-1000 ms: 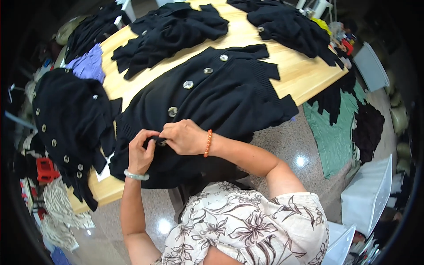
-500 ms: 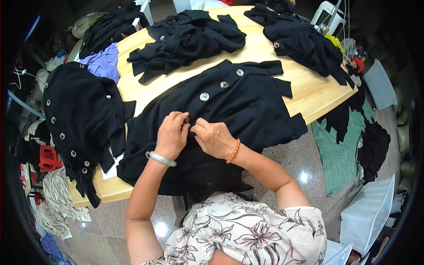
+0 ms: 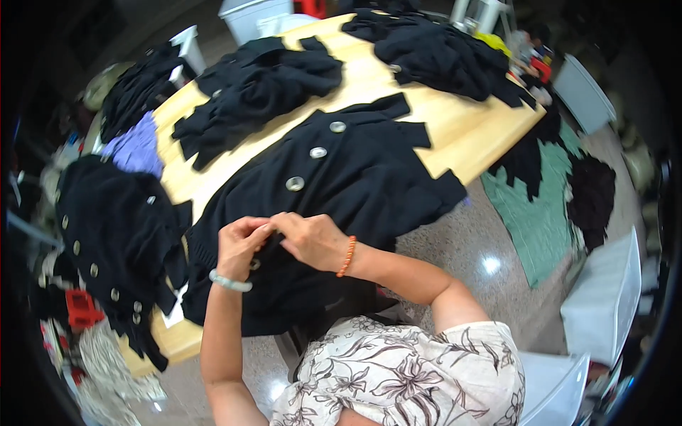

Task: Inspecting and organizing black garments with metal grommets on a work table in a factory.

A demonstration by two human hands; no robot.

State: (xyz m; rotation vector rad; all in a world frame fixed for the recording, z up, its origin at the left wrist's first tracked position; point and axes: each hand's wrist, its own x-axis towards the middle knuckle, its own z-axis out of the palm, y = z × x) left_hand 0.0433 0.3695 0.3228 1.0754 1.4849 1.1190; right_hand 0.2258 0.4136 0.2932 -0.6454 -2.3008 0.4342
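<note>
A black knitted cardigan (image 3: pixel 341 177) with large shiny round buttons lies spread before me, its near part hanging over the table's front edge. Above its button band, my left hand (image 3: pixel 240 245) and my right hand (image 3: pixel 310 240) meet at the fingertips. Both are closed in a pinch; whatever sits between the fingers is too small and covered to make out. Three buttons, the nearest a pale round button (image 3: pixel 295 184), run up the band beyond my hands. One more button (image 3: pixel 254 265) shows beside my left wrist.
More black buttoned garments lie on the wooden table (image 3: pixel 462 153): a garment at left (image 3: pixel 117 234), a heap at the back (image 3: pixel 263 89), another at far right (image 3: pixel 440 57). Purple cloth (image 3: pixel 135 145) is at left. Green cloth (image 3: pixel 529 206) and white bins (image 3: pixel 604 305) stand right, on the floor side.
My fingertips, slightly apart before, have come together in a pinch. The whole view has shifted, so the table and garments sit further left in it.
</note>
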